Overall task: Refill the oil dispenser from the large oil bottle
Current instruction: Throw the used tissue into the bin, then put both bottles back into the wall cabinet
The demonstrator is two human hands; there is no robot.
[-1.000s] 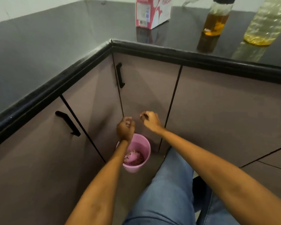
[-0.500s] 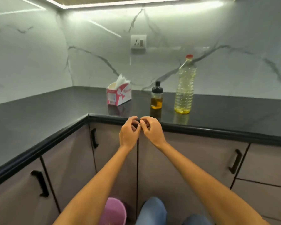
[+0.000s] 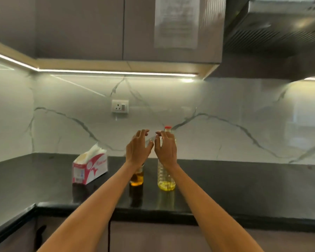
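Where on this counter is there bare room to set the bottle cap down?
Bare patches: right of the large oil bottle along the black countertop, and the left wing beyond the tissue box. Crowded: the oil dispenser and bottle stand close together, both hands raised before them.

Print on the tissue box (image 3: 89,167) and cabinet paper (image 3: 175,22) is too blurred to read.

Both hands, left (image 3: 139,149) and right (image 3: 166,149), hover spread above the counter (image 3: 244,188), before the dispenser (image 3: 137,179) and bottle (image 3: 166,180).
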